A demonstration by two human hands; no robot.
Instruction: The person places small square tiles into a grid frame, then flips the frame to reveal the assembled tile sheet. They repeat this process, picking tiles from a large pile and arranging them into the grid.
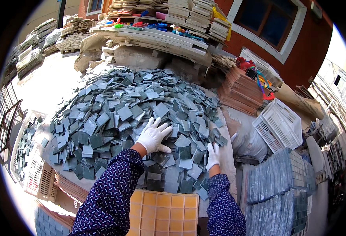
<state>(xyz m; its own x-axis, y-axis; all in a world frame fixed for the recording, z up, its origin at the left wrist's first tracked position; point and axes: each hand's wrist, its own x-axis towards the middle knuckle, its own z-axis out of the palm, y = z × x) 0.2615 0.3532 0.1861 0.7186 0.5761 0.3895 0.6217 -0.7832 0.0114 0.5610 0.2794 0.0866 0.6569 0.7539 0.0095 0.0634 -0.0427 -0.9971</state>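
A broad heap of square grey-green stone tiles [125, 113] covers the table before me. My left hand [154, 135], in a white glove, lies on the heap near its middle with the fingers spread over the tiles. At the heap's right edge is my right hand [213, 156], also gloved in white, its fingers stretched out beside the tiles and its far side hidden. Neither hand shows a tile in its grip. Close to me, below the heap, lies an orange-yellow grid tray [163, 212] with square compartments, partly covered by my left sleeve.
Wrapped stacks of tile sheets [269, 179] stand at the right. Behind them are a white plastic crate [278, 125] and a pile of reddish boards [241, 91]. A crate [39, 177] holding tiles stands at the left. Stone slabs [157, 37] with colourful toys sit beyond the heap.
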